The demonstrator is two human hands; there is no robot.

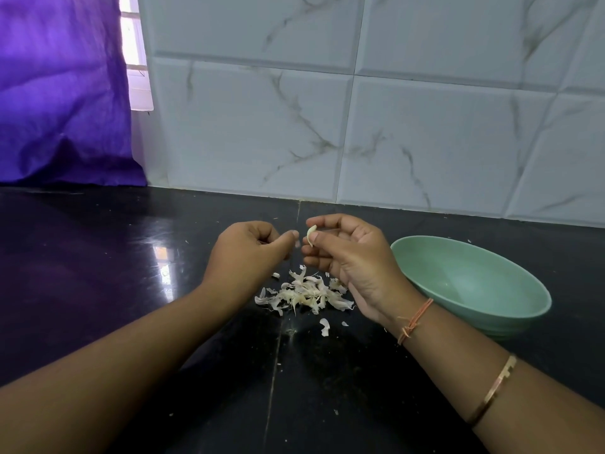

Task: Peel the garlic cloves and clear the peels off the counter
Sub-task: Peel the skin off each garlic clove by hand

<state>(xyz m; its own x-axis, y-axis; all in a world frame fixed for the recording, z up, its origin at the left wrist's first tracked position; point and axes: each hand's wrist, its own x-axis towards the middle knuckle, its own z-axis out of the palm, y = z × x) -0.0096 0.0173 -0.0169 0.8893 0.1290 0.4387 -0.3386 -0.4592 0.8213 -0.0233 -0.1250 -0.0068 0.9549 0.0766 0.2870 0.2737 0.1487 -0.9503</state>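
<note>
A: Pinching garlic clove (311,231) in right grip (347,253), over peel pile (304,293) on desk (131,290). Curling left grip (248,253) beside it, cannot tell if holding skin.
B: Risking fumbling clove into peels; risking scattering light flakes while sweeping toward bowl (510,309).

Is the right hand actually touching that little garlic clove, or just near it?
Touching. The head view shows the right hand pinching the garlic clove between thumb and fingertip.
</note>
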